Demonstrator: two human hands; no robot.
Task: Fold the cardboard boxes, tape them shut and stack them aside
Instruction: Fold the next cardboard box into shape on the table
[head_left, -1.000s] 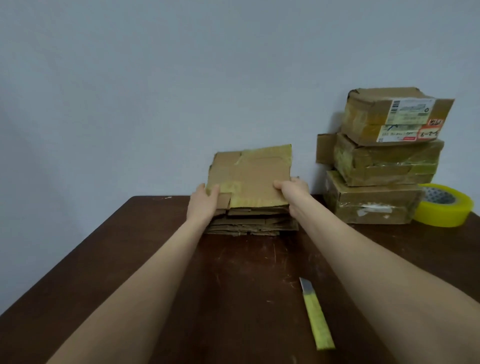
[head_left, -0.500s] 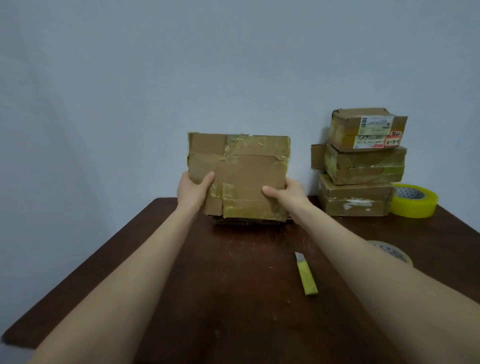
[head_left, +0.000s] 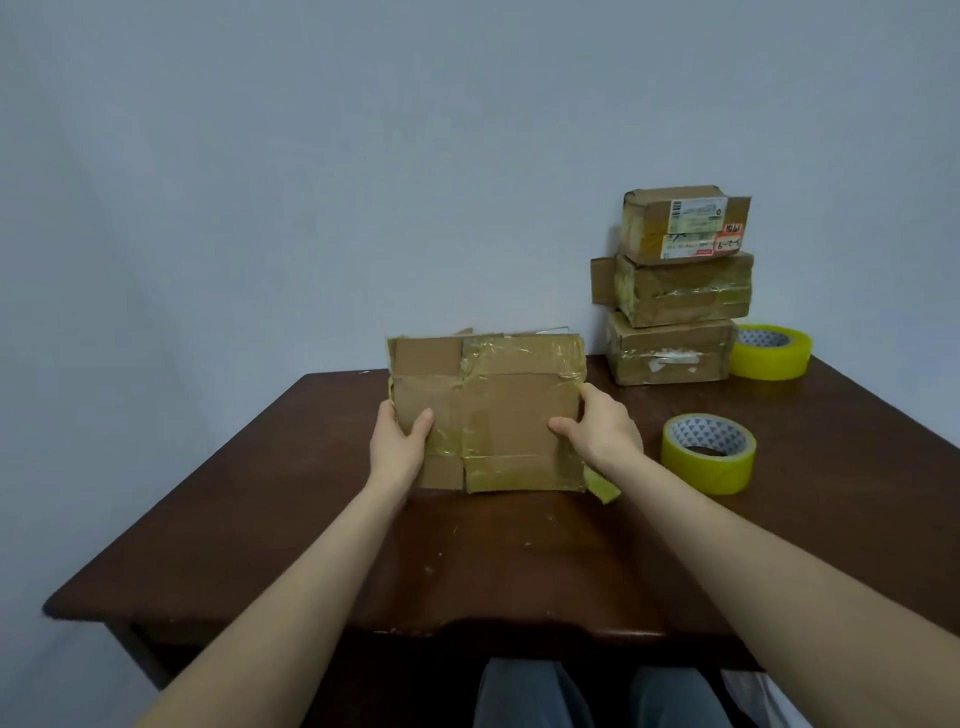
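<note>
A flattened cardboard box (head_left: 493, 405), patched with yellowish tape, stands upright over the middle of the dark wooden table (head_left: 260, 519). My left hand (head_left: 397, 444) grips its left edge with the thumb on the front face. My right hand (head_left: 600, 428) grips its right edge the same way. Behind it, the pile of other flat cardboard is almost hidden; only a sliver of it (head_left: 540, 331) shows above the top edge. Three taped boxes (head_left: 675, 286) sit stacked at the back right against the wall.
One yellow tape roll (head_left: 709, 452) lies right of my right hand. Another tape roll (head_left: 771, 351) sits by the stacked boxes. The yellow tip of a cutter (head_left: 602, 488) peeks out under the held box. My knees (head_left: 597, 696) are under the near table edge.
Both hands lifted the top flat box off the pile, tipped it upright and brought it toward me and lower. The view pulled back, so the near table edge and my knees show.
</note>
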